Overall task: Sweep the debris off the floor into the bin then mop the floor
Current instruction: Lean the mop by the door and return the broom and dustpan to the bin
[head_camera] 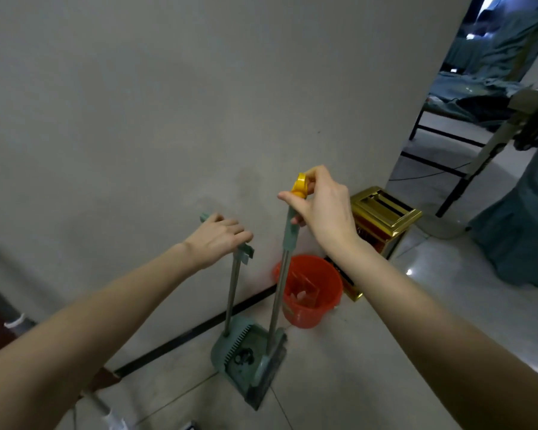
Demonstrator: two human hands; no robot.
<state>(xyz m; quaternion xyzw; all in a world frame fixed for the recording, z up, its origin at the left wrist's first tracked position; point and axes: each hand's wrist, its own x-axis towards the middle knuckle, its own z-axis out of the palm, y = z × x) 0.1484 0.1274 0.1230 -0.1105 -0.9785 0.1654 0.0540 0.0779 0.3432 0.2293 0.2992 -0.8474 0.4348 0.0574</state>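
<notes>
A green long-handled dustpan stands on the tiled floor by the wall, with dark debris inside it. My left hand grips the top of its metal handle. A green broom stands with its bristle head in the dustpan. My right hand holds the broom's upper handle, with thumb and fingers around its yellow end cap. A red plastic bin sits on the floor just right of the broom, against the wall.
A gold metal box stands behind the bin at the wall's corner. A black-framed bed with bluish bedding lies through the doorway at right. A white pole crosses the floor at bottom left. A grey pipe runs at the left.
</notes>
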